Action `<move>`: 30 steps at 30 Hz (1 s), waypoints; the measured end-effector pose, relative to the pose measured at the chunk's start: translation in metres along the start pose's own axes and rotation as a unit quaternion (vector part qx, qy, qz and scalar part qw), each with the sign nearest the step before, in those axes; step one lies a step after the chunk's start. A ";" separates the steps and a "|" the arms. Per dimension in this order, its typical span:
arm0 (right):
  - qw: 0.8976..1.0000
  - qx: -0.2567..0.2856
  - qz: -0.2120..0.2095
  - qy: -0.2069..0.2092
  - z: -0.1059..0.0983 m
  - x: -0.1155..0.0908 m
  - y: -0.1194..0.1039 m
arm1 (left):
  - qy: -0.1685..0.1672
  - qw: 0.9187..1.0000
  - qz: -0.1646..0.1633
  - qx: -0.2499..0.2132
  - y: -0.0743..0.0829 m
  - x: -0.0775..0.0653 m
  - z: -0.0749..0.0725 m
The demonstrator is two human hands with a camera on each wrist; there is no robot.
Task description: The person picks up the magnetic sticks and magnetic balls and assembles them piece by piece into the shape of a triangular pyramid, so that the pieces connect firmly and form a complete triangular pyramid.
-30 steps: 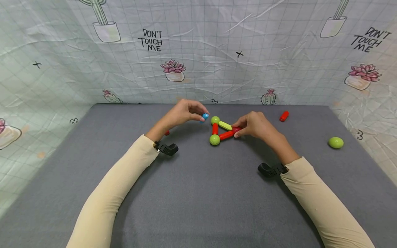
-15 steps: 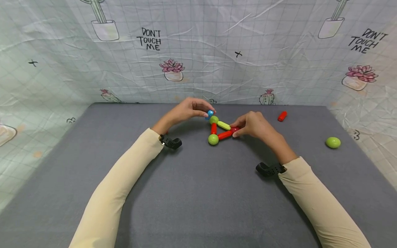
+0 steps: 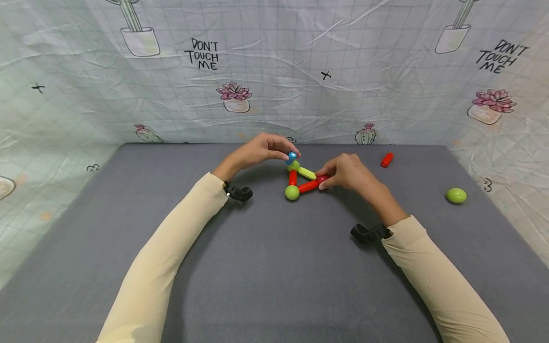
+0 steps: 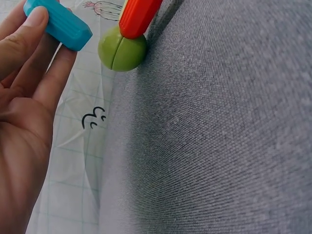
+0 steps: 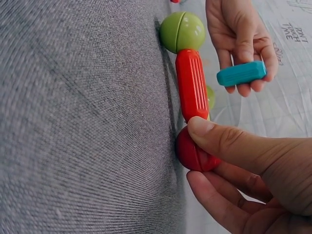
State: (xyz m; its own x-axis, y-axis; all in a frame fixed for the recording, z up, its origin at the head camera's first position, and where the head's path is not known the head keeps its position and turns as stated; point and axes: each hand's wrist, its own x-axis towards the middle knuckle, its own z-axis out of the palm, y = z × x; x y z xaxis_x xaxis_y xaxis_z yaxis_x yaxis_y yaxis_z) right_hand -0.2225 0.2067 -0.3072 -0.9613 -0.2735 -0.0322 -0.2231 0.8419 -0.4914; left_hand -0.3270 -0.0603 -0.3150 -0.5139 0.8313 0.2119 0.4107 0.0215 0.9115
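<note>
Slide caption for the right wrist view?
Right grip pinches a dark red ball beside a red rod; left grip holds a blue rod.

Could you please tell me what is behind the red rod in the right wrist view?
Part of the farther green ball shows past the red rod; the rest is covered.

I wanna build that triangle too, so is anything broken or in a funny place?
Nothing looks broken or odd. A loose red rod and a loose green ball lie off to the right, apart from the triangle of pieces, but they're probably just spares.
</note>
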 end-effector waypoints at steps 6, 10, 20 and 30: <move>1.000 0.002 -0.002 -0.002 0.000 0.000 0.001 | -0.020 1.000 -0.004 0.012 -0.002 0.006 0.003; 1.000 -0.004 -0.008 0.001 0.000 0.001 0.001 | -0.033 0.999 -0.017 0.002 -0.003 0.010 0.005; 1.000 -0.004 -0.009 0.005 0.002 0.001 0.001 | -0.057 0.998 -0.029 0.011 -0.007 0.017 0.013; 1.000 -0.004 -0.016 0.010 0.001 0.000 0.000 | -0.024 0.996 -0.070 0.055 -0.015 0.020 0.010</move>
State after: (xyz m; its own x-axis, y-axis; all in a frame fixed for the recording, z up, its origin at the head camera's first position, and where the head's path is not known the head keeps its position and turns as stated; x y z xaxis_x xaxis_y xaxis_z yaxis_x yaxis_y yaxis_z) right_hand -0.2225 0.2058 -0.3080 -0.9569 -0.2904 0.0014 -0.2547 0.8370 -0.4843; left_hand -0.3355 -0.0386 -0.3284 -0.5362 0.8416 0.0649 0.4185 0.1983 0.8863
